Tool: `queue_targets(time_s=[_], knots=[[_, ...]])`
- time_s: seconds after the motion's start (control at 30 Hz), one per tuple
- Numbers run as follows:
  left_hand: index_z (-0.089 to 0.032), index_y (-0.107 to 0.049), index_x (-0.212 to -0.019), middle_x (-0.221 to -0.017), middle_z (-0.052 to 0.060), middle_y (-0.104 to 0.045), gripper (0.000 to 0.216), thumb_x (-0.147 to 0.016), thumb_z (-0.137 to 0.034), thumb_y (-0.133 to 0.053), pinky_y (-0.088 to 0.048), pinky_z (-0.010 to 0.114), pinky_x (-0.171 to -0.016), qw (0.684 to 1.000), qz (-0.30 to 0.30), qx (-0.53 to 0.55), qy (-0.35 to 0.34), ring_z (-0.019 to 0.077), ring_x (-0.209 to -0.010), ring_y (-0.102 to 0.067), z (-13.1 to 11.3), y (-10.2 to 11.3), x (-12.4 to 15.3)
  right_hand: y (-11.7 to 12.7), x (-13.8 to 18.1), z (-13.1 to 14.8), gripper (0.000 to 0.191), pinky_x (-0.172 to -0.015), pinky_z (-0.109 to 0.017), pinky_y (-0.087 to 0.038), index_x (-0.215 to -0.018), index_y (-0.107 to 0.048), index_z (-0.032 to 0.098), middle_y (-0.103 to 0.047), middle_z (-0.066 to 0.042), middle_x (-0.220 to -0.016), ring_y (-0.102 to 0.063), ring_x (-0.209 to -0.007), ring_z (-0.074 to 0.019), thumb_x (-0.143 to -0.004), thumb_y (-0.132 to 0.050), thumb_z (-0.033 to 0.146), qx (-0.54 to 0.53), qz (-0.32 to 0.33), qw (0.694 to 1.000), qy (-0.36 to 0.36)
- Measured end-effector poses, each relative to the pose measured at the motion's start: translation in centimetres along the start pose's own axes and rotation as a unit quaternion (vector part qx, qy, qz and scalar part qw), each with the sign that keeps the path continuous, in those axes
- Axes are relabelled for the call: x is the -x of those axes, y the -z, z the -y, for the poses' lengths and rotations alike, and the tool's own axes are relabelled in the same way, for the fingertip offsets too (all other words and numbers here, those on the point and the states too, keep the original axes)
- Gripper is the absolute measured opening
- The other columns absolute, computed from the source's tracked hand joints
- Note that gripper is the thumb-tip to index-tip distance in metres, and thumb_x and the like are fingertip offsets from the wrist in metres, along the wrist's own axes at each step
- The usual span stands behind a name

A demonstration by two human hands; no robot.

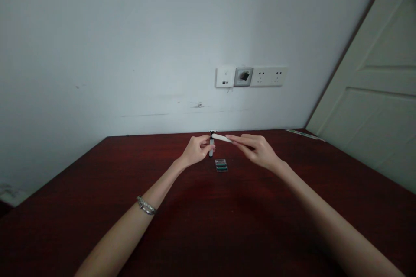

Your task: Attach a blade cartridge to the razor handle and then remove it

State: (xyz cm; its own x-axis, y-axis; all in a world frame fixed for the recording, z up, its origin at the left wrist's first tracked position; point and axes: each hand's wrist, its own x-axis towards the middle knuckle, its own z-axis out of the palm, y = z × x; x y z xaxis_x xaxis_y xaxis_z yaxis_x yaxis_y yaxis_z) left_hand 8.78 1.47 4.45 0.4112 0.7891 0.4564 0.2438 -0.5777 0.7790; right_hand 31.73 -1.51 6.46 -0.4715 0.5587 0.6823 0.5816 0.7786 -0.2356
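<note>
The left hand (pixel 195 150) pinches the grey stick (pixel 211 149) between thumb and fingers, near its dark top (pixel 212 134), while the right hand (pixel 258 150) grips the outer end of the white stick (pixel 221 138) in its fingertips. The white stick slants slightly down to the right between the hands, its left end at the dark top, though whether they are joined I cannot tell. Just below the sticks, a small clear pack (pixel 221 165) lies on the red-brown table (pixel 195 229).
</note>
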Motion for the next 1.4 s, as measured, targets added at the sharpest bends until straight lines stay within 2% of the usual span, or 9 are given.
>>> queue_targets(time_s=[0.13, 0.3, 0.4, 0.53, 0.67, 0.8, 0.97, 1.1, 1.4], knots=[[-0.011, -0.056, -0.075, -0.071, 0.007, -0.068, 0.009, -0.077, -0.021, -0.057, -0.054, 0.026, -0.062, 1.0, 0.003, 0.006, 0.001, 0.0159, -0.064, -0.066, 0.1, -0.1, 0.0, 0.0, -0.1, 0.0, 0.036, -0.061, -0.024, -0.042, -0.121, -0.059, 0.019, -0.066, -0.005, -0.079, -0.054, -0.062, -0.0122, -0.091, -0.042, 0.03, -0.002, -0.042, 0.999, -0.018], [-0.011, -0.057, -0.074, -0.071, 0.008, -0.069, 0.01, -0.076, -0.022, -0.058, -0.054, 0.026, -0.061, 1.0, 0.003, 0.004, 0.006, 0.0162, -0.064, -0.066, 0.4, 0.0, 0.0, 0.7, 0.0, -0.1, 0.037, -0.058, -0.024, -0.04, -0.122, -0.058, 0.021, -0.064, -0.003, -0.071, -0.052, -0.057, -0.0116, -0.091, -0.041, 0.031, 0.045, 0.008, 0.999, -0.003], [-0.011, -0.057, -0.076, -0.072, 0.008, -0.068, 0.011, -0.077, -0.023, -0.057, -0.054, 0.026, -0.062, 1.0, -0.005, 0.012, 0.004, 0.0165, -0.065, -0.066, 0.6, 0.2, -0.1, 0.9, 0.1, -0.7, 0.036, -0.063, -0.026, -0.044, -0.12, -0.059, 0.023, -0.069, -0.005, -0.082, -0.058, -0.064, -0.0138, -0.09, -0.042, 0.033, 0.038, 0.011, 0.999, -0.021], [-0.012, -0.056, -0.077, -0.071, 0.007, -0.067, 0.013, -0.077, -0.024, -0.057, -0.054, 0.027, -0.062, 0.999, -0.016, 0.033, 0.008, 0.0165, -0.065, -0.066, 0.8, 0.4, -0.2, 0.1, 0.4, -2.6, 0.034, -0.074, -0.03, -0.047, -0.112, -0.064, 0.022, -0.069, -0.007, -0.103, -0.064, -0.085, -0.0202, -0.088, -0.043, 0.033, 0.016, -0.016, 0.991, -0.133], [-0.011, -0.055, -0.077, -0.07, 0.007, -0.067, 0.014, -0.078, -0.025, -0.057, -0.054, 0.027, -0.061, 0.999, -0.008, 0.046, 0.017, 0.0164, -0.063, -0.066, 1.1, 0.4, -0.2, -1.7, 1.0, -4.6, 0.03, -0.06, -0.027, -0.045, -0.089, -0.07, 0.014, -0.071, -0.008, -0.076, -0.063, -0.065, -0.0188, -0.085, -0.045, 0.03, 0.041, 0.063, 0.96, -0.271], [-0.011, -0.055, -0.078, -0.071, 0.007, -0.066, 0.014, -0.077, -0.025, -0.058, -0.054, 0.027, -0.059, 0.998, -0.002, 0.054, 0.027, 0.0166, -0.063, -0.066, 1.5, 0.3, -0.3, -3.3, 1.8, -5.4, 0.025, -0.057, -0.025, -0.043, -0.08, -0.07, 0.013, -0.068, -0.006, -0.065, -0.063, -0.061, -0.0177, -0.08, -0.049, 0.027, 0.023, 0.115, 0.932, -0.343], [-0.011, -0.055, -0.077, -0.07, 0.007, -0.066, 0.014, -0.077, -0.024, -0.058, -0.054, 0.026, -0.059, 0.998, 0.001, 0.053, 0.028, 0.0161, -0.062, -0.066, 1.8, 0.3, -0.3, -4.0, 2.4, -5.5, 0.017, -0.062, -0.027, -0.044, -0.073, -0.072, 0.015, -0.069, -0.009, -0.072, -0.066, -0.073, -0.0232, -0.074, -0.057, 0.025, 0.072, 0.147, 0.914, -0.371], [-0.011, -0.055, -0.078, -0.07, 0.007, -0.067, 0.014, -0.077, -0.025, -0.058, -0.054, 0.027, -0.06, 0.998, 0.005, 0.056, 0.028, 0.0163, -0.063, -0.066, 2.0, 0.2, -0.3, -4.2, 2.4, -5.0, 0.016, -0.063, -0.028, -0.043, -0.077, -0.072, 0.017, -0.07, -0.012, -0.078, -0.066, -0.079, -0.0257, -0.071, -0.061, 0.027, 0.113, 0.181, 0.897, -0.388], [-0.011, -0.055, -0.077, -0.07, 0.007, -0.066, 0.014, -0.076, -0.025, -0.058, -0.054, 0.027, -0.059, 0.998, 0.013, 0.061, 0.029, 0.0159, -0.062, -0.066, 1.9, 0.1, -0.2, -5.2, 2.3, -3.3, 0.013, -0.062, -0.028, -0.044, -0.074, -0.07, 0.011, -0.069, -0.016, -0.08, -0.066, -0.077, -0.0261, -0.068, -0.059, 0.017, 0.149, 0.21, 0.894, -0.366]])
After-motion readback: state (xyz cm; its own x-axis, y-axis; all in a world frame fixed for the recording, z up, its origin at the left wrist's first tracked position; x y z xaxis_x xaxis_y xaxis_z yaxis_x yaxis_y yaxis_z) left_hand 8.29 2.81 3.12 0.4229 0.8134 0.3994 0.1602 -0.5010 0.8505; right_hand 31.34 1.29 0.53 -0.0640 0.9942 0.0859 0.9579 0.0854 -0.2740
